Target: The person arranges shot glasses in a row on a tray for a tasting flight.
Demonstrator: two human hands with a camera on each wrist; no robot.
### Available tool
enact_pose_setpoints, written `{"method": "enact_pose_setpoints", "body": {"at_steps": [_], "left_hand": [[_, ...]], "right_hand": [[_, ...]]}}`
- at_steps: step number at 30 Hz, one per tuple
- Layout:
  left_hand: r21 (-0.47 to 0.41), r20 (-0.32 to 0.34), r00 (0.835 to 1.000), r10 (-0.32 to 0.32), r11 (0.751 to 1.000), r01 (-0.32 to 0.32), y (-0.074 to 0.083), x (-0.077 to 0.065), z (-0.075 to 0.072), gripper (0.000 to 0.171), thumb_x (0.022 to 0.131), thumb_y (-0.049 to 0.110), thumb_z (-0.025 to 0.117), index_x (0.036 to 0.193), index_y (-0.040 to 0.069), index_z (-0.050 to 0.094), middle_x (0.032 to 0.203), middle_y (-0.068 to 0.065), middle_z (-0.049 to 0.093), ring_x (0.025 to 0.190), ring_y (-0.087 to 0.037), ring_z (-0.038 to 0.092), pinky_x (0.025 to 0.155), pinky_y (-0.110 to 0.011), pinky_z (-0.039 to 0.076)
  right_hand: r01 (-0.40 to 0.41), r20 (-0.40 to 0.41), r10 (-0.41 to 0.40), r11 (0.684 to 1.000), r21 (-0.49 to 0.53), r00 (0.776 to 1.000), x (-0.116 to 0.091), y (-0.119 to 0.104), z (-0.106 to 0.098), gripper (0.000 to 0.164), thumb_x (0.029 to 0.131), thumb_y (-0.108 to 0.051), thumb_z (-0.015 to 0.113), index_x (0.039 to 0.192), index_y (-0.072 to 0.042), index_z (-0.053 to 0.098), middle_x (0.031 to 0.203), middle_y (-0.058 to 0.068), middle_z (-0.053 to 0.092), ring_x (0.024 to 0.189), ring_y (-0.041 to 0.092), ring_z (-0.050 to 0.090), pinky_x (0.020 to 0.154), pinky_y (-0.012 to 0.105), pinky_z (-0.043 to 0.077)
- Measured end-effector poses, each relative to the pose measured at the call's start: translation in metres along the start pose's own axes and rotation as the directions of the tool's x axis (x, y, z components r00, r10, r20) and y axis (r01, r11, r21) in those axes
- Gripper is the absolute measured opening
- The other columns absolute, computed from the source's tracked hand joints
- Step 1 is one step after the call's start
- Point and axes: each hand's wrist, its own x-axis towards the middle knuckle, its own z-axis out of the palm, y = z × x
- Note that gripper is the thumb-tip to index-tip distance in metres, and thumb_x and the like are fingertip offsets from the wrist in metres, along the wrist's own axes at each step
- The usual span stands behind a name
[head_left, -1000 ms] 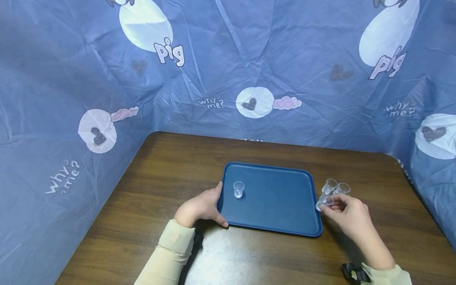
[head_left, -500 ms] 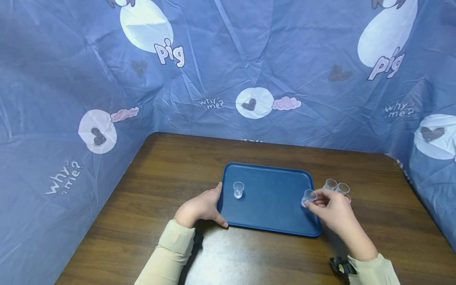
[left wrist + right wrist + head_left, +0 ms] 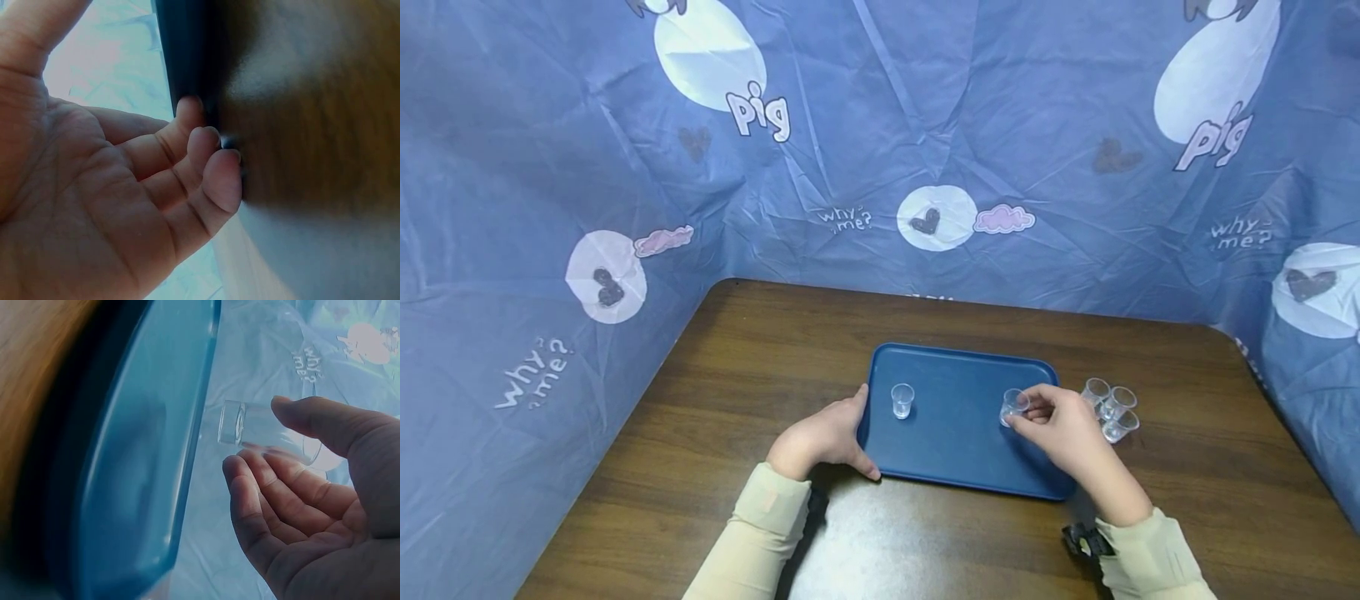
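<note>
A blue rectangular tray lies on the wooden table. My left hand holds its near left corner, thumb at the front edge and fingers along the left side. In the left wrist view, the bent fingertips meet the tray's dark edge. Between thumb and fingers my right hand pinches a small clear shot glass. The right wrist view shows this glass, base towards the tray, with a gap between them. Another clear shot glass stands upright on the tray's left part.
Just beyond the tray's right edge, three more clear shot glasses stand close together on the wooden table. Blue printed cloth hangs as a wall behind the table and along its sides.
My right hand has carried one shot glass leftwards from the group on the table to over the tray. The left hand, the tray and the glass on it have stayed put.
</note>
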Motion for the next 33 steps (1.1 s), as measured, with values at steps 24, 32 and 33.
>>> {"method": "enact_pose_setpoints", "body": {"at_steps": [24,32,33], "left_hand": [[0.010,0.006,1.000,0.000,1.000,0.000,0.000,-0.001,0.000,0.135,0.063,0.034,0.100,0.157,-0.012,0.014,0.154,-0.030,0.037,0.141,-0.036,0.038,0.114,-0.043,0.032],[0.009,0.007,1.000,-0.007,1.000,0.007,0.000,0.000,0.000,0.136,0.063,0.034,0.100,0.157,-0.011,0.013,0.155,-0.029,0.036,0.142,-0.035,0.038,0.114,-0.042,0.032],[0.009,0.008,1.000,-0.006,1.000,0.006,0.000,0.000,0.001,0.136,0.063,0.034,0.100,0.157,-0.011,0.013,0.155,-0.029,0.036,0.142,-0.035,0.038,0.114,-0.042,0.032]], "right_hand": [[-0.023,0.100,0.016,0.997,0.075,0.995,0.031,-0.040,0.049,0.020,0.083,-0.013,0.086,0.097,-0.005,0.073,0.083,0.000,0.068,0.076,0.015,0.065,0.068,0.035,0.057],[-0.026,0.116,0.015,0.995,0.096,0.993,0.037,-0.045,0.067,0.021,0.083,-0.014,0.086,0.098,-0.006,0.073,0.084,-0.001,0.068,0.076,0.014,0.064,0.068,0.035,0.057],[-0.031,0.116,0.019,0.995,0.097,0.993,0.037,-0.045,0.069,0.021,0.083,-0.014,0.086,0.097,-0.006,0.073,0.084,-0.001,0.068,0.077,0.014,0.065,0.068,0.035,0.057]]}}
